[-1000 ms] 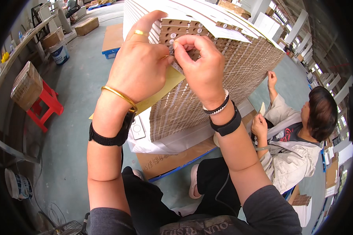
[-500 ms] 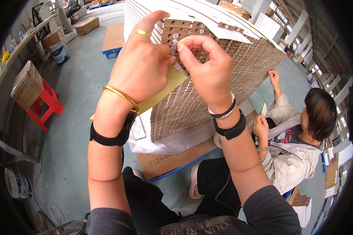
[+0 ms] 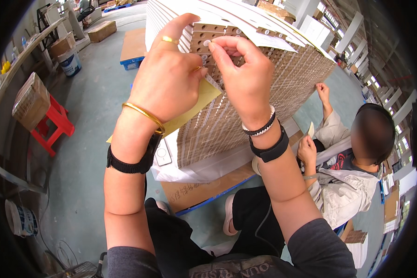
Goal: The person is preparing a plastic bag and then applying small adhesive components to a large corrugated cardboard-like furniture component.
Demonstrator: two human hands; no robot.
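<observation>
A tall stack of boards (image 3: pixel 264 88) stands in front of me, its brown edges dotted with holes and small round white stickers. My left hand (image 3: pixel 167 76) pinches a yellow sticker sheet (image 3: pixel 192 110) between thumb and curled fingers, while its index finger stretches to the stack's top corner. At the brown edge near that corner, my right hand (image 3: pixel 245 74) has thumb and index finger pinched at a round white sticker (image 3: pixel 207 43). The fingertips are right against the sticker, so whether it is fully on the board cannot be seen.
A co-worker (image 3: pixel 347 162) on the right reaches one hand to the stack and holds a pale slip (image 3: pixel 311 129). White paper (image 3: pixel 271 41) lies on top of the stack. At left are a red stool (image 3: pixel 55 120) bearing a carton (image 3: pixel 31 102), and a paint bucket (image 3: pixel 70 64).
My right hand has moved slightly up and left along the stack's edge, and a round white sticker now shows at its fingertips. My left hand and the yellow sheet have stayed put.
</observation>
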